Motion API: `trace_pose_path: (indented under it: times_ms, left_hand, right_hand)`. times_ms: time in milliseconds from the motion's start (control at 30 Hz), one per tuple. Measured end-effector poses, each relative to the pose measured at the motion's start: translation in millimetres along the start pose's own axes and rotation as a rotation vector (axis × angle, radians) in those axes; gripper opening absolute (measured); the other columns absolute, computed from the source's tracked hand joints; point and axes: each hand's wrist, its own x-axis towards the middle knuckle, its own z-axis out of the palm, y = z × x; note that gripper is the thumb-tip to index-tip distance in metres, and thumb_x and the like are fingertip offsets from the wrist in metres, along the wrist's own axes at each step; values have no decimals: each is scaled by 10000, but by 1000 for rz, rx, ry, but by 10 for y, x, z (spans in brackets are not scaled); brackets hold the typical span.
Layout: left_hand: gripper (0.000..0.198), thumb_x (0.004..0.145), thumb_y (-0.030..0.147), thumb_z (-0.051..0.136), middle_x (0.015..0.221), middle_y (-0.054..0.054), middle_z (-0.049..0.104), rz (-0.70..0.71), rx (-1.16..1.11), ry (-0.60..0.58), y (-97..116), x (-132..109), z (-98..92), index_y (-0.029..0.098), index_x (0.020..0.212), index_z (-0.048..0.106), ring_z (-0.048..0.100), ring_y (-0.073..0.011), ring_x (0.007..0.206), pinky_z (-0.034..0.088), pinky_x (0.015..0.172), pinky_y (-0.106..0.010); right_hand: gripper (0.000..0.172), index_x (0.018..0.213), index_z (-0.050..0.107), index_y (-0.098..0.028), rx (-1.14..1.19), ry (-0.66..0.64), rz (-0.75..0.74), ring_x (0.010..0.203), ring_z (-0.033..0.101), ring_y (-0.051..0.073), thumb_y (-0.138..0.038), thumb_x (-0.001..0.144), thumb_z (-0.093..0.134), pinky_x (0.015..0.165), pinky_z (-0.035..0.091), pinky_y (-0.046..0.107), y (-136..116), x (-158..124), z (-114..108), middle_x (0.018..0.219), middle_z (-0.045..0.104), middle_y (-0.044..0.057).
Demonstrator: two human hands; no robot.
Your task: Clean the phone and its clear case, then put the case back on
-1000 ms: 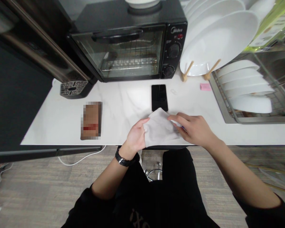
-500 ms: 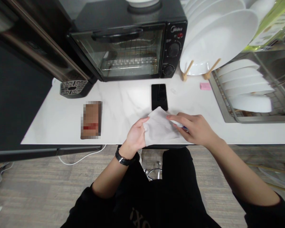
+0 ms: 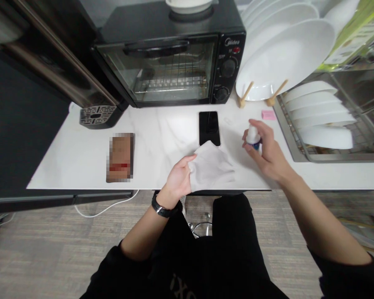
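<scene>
A pale grey cloth [image 3: 212,168] lies on the white counter [image 3: 162,137] near its front edge. My left hand [image 3: 178,179] pinches the cloth's left edge, thumb on top. Just behind the cloth a black phone [image 3: 209,127] lies face up. My right hand [image 3: 264,149] is raised to the right of the cloth, fingers wrapped round a small bottle with a white cap and a blue body [image 3: 253,137].
A black toaster oven [image 3: 171,58] stands at the back. White plates in a wooden rack [image 3: 283,54] and a metal dish drainer [image 3: 327,120] are at the right. A brown flat object [image 3: 120,157] lies at the left, a pink eraser-like block [image 3: 268,115] near the rack.
My right hand has left the cloth and risen to the right, now with the small bottle in it. The left hand keeps its hold on the cloth.
</scene>
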Motion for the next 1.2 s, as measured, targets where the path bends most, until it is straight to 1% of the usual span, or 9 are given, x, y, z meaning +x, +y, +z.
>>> trace_pose_path:
  times_ms: [100,333,500,567,667,800,900,1033,1200]
  left_hand:
    - [515,958,281,534,1123,-150,839,-3,39,-8,-9,6,-16,60,1402,670,798,-321,1157,559,1133,-437]
    - [507,935,251,570,1130,-155,842,7,50,-11,-12,13,-22,60,1394,672,796,-319,1174,547,1156,-434]
    - [526,917,270,602,1154,-155,842,15,84,-36,-7,9,-28,70,1398,678,791,-335,1190,543,1166,-457]
    - [536,907,273,619,1156,-153,843,21,101,-48,-3,4,-32,73,1401,681,789,-342,1198,539,1173,-469]
    - [531,904,273,640,1158,-153,843,24,124,-53,-7,-7,-26,72,1394,689,777,-352,1227,526,1190,-483]
    - [527,891,260,657,1217,-158,830,62,150,-80,-21,-30,13,78,1384,698,746,-363,1291,497,1223,-500]
    - [520,883,268,703,1256,-157,818,93,207,-107,-22,-53,46,95,1374,709,718,-370,1335,475,1239,-514]
    - [461,861,312,808,1239,-149,819,153,309,-124,-30,-66,66,119,1277,762,704,-369,1336,471,1224,-500]
    - [287,917,445,798,989,-37,806,444,503,16,-13,-42,56,198,1064,791,747,-228,1039,546,1004,-333]
  right_hand:
    - [902,1681,88,-400,230,118,100,1049,735,272,-376,991,668,891,647,497,308,232,-67,1258,669,79]
    - [813,1613,225,-331,291,254,198,1060,735,243,-472,975,708,906,620,431,764,585,101,1272,671,116]
    - [833,1637,294,-214,30,365,123,1358,637,357,-491,981,724,1099,546,522,542,406,-14,1448,611,241]
    - [562,1485,532,-257,-161,492,61,1376,609,392,-469,995,708,1165,487,645,309,265,-65,1425,635,193]
    - [253,1262,712,-292,-31,210,-3,1246,691,332,-403,1053,622,1118,539,587,-26,90,7,1230,759,118]
    - [518,1577,531,-322,303,-145,33,1344,655,286,-480,1084,556,1170,512,554,-208,50,256,1434,724,102]
    - [466,1473,650,-306,405,-207,93,1169,693,266,-533,1079,550,1088,539,506,-201,120,330,1198,771,83]
    - [333,925,778,-248,457,-227,96,959,665,232,-567,988,705,905,549,408,-207,190,281,975,715,64]
    - [347,882,722,-234,580,-210,179,945,681,209,-573,940,770,878,549,367,-264,156,245,1011,728,53]
